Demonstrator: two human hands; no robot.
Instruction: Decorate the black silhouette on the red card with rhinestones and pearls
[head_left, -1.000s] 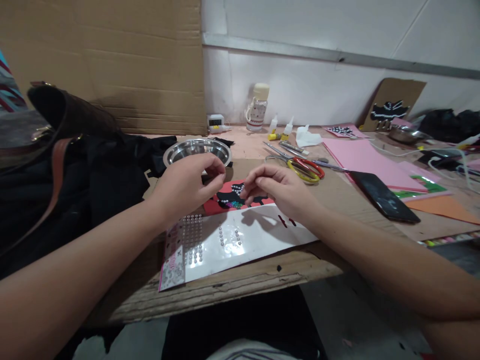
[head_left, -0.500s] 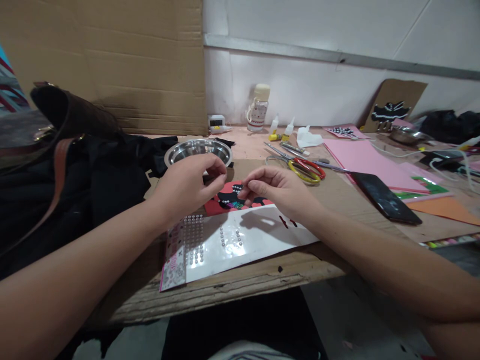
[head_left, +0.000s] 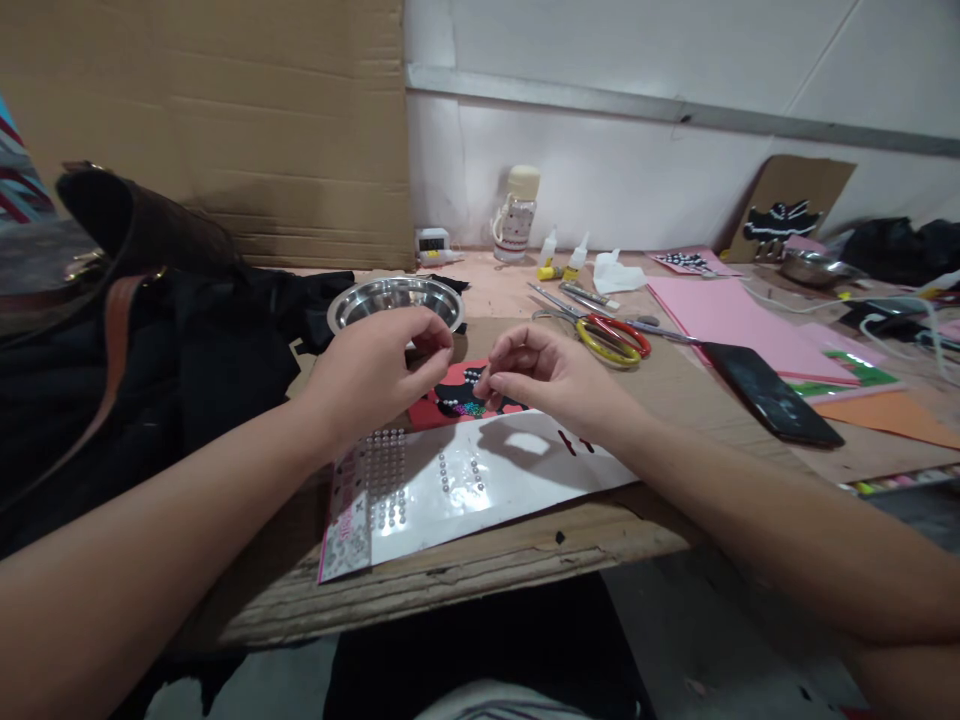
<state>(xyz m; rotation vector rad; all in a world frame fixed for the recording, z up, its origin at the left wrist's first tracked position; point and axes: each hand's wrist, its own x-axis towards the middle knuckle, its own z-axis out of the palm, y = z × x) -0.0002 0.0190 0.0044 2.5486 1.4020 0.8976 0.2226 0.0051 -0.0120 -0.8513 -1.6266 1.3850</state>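
My left hand hovers above the left end of a white sheet, its thumb and fingertips brought together; whatever may be between them is too small to make out. Facing it, my right hand pinches thumb against fingers, and I cannot see what they hold. Partly covered behind the hands is a red card with a black shape decorated with pearl-like beads and coloured sparkles. Nearer me lies the white sheet, carrying rows of round stick-on gems on its left and a few in the middle.
A metal bowl stands behind my left hand. Beyond my right hand lie scissors, glue bottles and a flask. A phone rests by pink sheets. Black cloth and a bag fill the left.
My right hand's thumb and fingers have shifted slightly, and its thumb sits a little lower. My left hand and the sheet look almost unmoved.
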